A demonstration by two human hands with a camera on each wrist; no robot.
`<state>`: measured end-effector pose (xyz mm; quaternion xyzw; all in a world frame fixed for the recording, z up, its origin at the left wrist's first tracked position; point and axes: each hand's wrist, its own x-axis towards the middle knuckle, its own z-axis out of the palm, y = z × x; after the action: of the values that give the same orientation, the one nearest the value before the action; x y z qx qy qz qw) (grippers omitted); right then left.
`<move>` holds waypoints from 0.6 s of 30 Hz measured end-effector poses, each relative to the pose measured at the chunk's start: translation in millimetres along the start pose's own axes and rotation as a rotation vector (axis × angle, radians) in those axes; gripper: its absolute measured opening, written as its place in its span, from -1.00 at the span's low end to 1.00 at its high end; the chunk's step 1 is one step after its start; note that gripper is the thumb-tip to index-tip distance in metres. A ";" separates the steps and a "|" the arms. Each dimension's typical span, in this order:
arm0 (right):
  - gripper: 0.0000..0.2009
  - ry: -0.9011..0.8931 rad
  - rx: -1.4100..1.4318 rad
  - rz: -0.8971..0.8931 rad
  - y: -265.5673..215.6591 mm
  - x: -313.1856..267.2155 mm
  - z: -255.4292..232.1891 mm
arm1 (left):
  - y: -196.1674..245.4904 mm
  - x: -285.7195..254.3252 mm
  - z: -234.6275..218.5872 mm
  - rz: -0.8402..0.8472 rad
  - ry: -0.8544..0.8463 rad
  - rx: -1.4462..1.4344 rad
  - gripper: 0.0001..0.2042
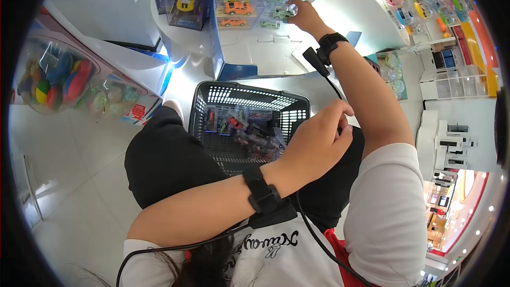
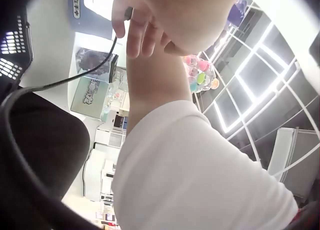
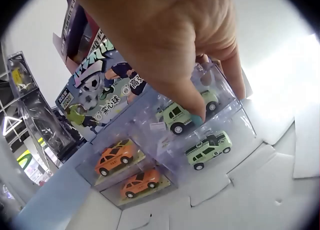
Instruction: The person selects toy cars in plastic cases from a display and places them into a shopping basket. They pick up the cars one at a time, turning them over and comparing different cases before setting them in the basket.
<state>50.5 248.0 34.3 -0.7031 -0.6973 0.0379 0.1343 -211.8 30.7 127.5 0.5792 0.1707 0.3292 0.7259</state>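
My right hand (image 1: pixel 308 18) reaches into a blue carton and grips a clear plastic box holding a green toy car (image 3: pixel 176 119). In the right wrist view the thumb (image 3: pixel 187 99) lies across the box's front, and fingers go round its far side. Another boxed green car (image 3: pixel 209 150) sits directly below it. Boxed orange taxi cars (image 3: pixel 116 157) are stacked alongside. My left hand (image 1: pixel 313 143), fingers loosely curled and holding nothing, hovers by the right edge of a black basket (image 1: pixel 249 89). Several boxed toy cars (image 1: pixel 234 123) lie inside the basket.
The blue carton (image 1: pixel 220 48) has a white inner floor and a printed back panel. Dark boxed cars (image 1: pixel 186 8) are stacked to its left. A bag of colourful balls (image 1: pixel 56 79) stands far left. A black cable (image 1: pixel 332 85) hangs from the right wrist.
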 end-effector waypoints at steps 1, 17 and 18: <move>-0.43 0.031 0.015 0.020 -0.9 -0.2 1.3 | -0.5 -1.1 0.4 0.006 0.004 0.010 -0.76; -0.03 -0.005 0.633 0.717 -2.2 14.5 22.1 | -18.2 -11.4 1.3 0.006 0.001 0.119 -0.78; -0.06 -0.057 0.644 0.658 5.4 16.5 25.0 | -18.6 -11.5 1.1 0.001 0.002 0.130 -0.78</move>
<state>50.1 267.8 11.1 -0.8083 -0.3930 0.3123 0.3076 -214.2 20.1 108.5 0.6250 0.1922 0.3184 0.6863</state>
